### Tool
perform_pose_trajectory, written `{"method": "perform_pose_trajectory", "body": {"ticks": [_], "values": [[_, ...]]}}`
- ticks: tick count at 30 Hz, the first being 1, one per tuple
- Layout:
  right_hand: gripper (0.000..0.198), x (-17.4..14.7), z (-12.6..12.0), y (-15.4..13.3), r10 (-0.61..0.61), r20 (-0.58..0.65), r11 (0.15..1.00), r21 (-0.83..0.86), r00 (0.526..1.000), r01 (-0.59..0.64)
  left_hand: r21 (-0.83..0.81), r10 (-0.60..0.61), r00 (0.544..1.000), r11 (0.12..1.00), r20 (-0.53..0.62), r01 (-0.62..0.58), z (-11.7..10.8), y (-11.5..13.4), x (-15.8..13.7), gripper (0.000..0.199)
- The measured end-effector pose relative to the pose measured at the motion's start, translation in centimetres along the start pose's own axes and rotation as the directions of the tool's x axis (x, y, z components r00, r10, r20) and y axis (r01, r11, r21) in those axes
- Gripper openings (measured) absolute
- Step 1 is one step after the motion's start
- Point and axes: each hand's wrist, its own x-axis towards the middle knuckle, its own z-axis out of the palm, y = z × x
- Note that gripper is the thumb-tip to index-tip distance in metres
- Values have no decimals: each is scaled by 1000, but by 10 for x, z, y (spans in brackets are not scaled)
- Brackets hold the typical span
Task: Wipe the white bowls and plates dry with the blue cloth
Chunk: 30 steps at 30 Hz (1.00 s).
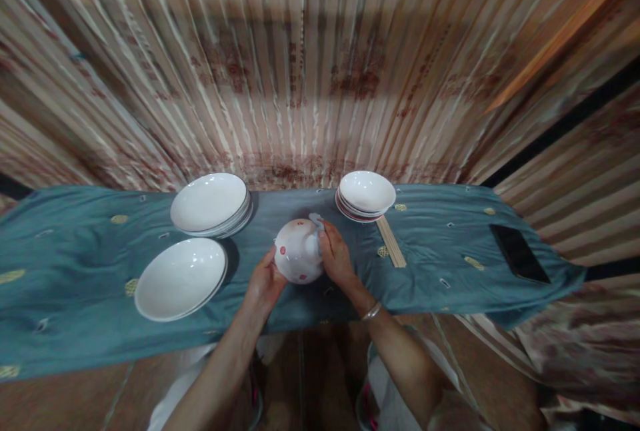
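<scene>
Over the middle of the table, a white bowl (pixel 299 254) with red spots is held tilted, its rounded outside facing me. My left hand (pixel 266 281) grips its left edge, with the thumb on the near side. From the right, my right hand (pixel 336 251) is closed against the bowl, fingers bent around that side. A pale, thin scrap (pixel 317 219) sticks up by the right fingertips; its kind is unclear. The bowl's inside is hidden.
A blue-green cloth (pixel 435 284) covers the table. Stacked white plates (pixel 210 203) and deeper white dishes (pixel 181 279) stand left. Right are stacked small bowls (pixel 367 192), chopsticks (pixel 391 243) and a dark phone (pixel 519 253). A striped curtain (pixel 320 71) hangs behind.
</scene>
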Motion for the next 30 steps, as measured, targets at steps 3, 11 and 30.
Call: {"method": "perform_pose_trajectory", "body": {"ticks": [3,11,30], "values": [[53,-11,2,2,7,-26,1000,-1,1000,-7,4,-8,1000,1000,-8,8,0,0,-1,38],[59,-37,6,5,29,-46,998,-57,999,-32,-45,-15,1000,999,-27,14,0,-1,-1,38],[61,-62,11,6,-147,-9,945,-296,989,138,1,-119,993,993,-13,119,5,1,-13,55]]}}
